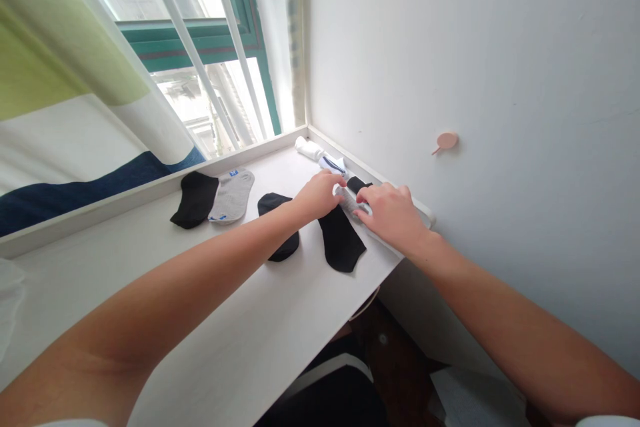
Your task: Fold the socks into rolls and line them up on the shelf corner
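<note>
A grey rolled sock [352, 203] lies between my hands near the tray-like tabletop's right edge. My left hand [320, 195] has its fingers curled at the sock's far end. My right hand [393, 209] holds the near end, thumb and forefinger on either side. Just beyond sits a black rolled sock [357, 184], partly behind my right fingers. A flat black sock [343, 241] lies below my hands, its upper end close to my left hand. Another black sock [284, 251] is partly covered by my left forearm.
Along the right rim are a white rolled sock [309, 149] and a white sock with dark stripes [332, 165]. Farther left lie a black sock [195, 200] and a grey sock [233, 197] with blue marks. A raised rim [115, 209] borders the white table below the barred window.
</note>
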`<state>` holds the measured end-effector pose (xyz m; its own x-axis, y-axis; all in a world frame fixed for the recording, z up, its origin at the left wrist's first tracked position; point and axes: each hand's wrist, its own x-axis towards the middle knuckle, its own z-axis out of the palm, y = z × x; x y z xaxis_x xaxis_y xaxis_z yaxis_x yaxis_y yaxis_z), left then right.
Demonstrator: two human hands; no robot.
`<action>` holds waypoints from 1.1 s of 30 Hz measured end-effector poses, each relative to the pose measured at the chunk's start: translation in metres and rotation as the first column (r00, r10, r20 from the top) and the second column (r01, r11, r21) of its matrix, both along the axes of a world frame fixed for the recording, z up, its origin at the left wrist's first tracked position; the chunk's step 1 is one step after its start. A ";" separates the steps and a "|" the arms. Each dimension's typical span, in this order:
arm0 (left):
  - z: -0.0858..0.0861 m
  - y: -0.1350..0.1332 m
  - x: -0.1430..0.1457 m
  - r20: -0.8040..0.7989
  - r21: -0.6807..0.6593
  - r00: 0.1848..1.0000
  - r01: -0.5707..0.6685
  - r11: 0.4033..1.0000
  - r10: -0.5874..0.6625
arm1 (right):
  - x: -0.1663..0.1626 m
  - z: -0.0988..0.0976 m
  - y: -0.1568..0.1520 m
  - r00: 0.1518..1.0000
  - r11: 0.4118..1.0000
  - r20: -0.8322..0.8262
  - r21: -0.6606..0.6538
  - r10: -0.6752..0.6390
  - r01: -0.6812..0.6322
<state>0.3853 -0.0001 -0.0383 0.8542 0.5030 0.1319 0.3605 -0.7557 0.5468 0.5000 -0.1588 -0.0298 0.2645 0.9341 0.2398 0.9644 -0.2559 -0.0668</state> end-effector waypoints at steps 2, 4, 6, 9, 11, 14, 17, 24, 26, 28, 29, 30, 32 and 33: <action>0.002 0.002 -0.001 0.005 0.026 1.000 -0.007 1.000 0.007 | 0.000 0.000 0.001 1.000 1.000 0.000 -0.003 0.004 -0.004; 0.006 0.006 -0.004 -0.007 0.057 1.000 -0.028 0.998 0.029 | 0.000 0.002 0.001 1.000 1.000 -0.005 -0.001 0.002 -0.002; 0.011 0.012 -0.007 -0.082 0.084 0.994 -0.064 0.994 0.071 | -0.001 0.006 -0.002 1.000 1.000 -0.010 0.010 0.004 -0.004; 0.017 0.024 -0.012 -0.237 0.096 0.964 -0.103 0.990 0.123 | -0.010 0.011 -0.014 0.999 0.998 -0.022 0.049 0.038 -0.037; 0.018 0.029 -0.014 -0.298 0.088 0.945 -0.115 0.989 0.136 | -0.021 0.012 -0.027 0.995 0.994 -0.053 0.077 0.087 -0.083; 0.014 0.031 -0.015 -0.351 0.076 0.926 -0.122 0.990 0.141 | -0.041 0.006 -0.050 0.972 0.981 -0.139 0.068 0.191 -0.183; 0.011 0.027 -0.012 -0.399 0.080 0.906 -0.117 0.990 0.140 | -0.060 -0.004 -0.069 0.949 0.969 -0.195 0.060 0.246 -0.239; 0.018 0.019 -0.012 -0.490 0.109 0.857 -0.121 0.987 0.159 | -0.072 -0.017 -0.083 0.937 0.966 -0.240 0.090 0.255 -0.240; 0.021 0.018 -0.014 -0.501 0.108 0.849 -0.129 0.986 0.166 | -0.072 -0.017 -0.084 0.934 0.966 -0.249 0.095 0.258 -0.242; 0.022 0.017 -0.017 -0.504 0.101 0.847 -0.139 0.985 0.171 | -0.072 -0.018 -0.083 0.934 0.966 -0.248 0.089 0.259 -0.244; 0.022 0.017 -0.018 -0.503 0.094 0.847 -0.144 0.985 0.172 | -0.073 -0.019 -0.082 0.936 0.967 -0.245 0.081 0.253 -0.241; 0.022 0.017 -0.019 -0.501 0.087 0.848 -0.148 0.985 0.172 | -0.073 -0.019 -0.081 0.939 0.970 -0.243 0.069 0.244 -0.234; 0.022 0.017 -0.021 -0.494 0.069 0.853 -0.157 0.985 0.170 | -0.074 -0.021 -0.079 0.948 0.977 -0.237 0.033 0.214 -0.213; 0.022 0.018 -0.022 -0.491 0.056 0.855 -0.161 0.985 0.167 | -0.074 -0.022 -0.078 0.952 0.980 -0.233 0.009 0.197 -0.200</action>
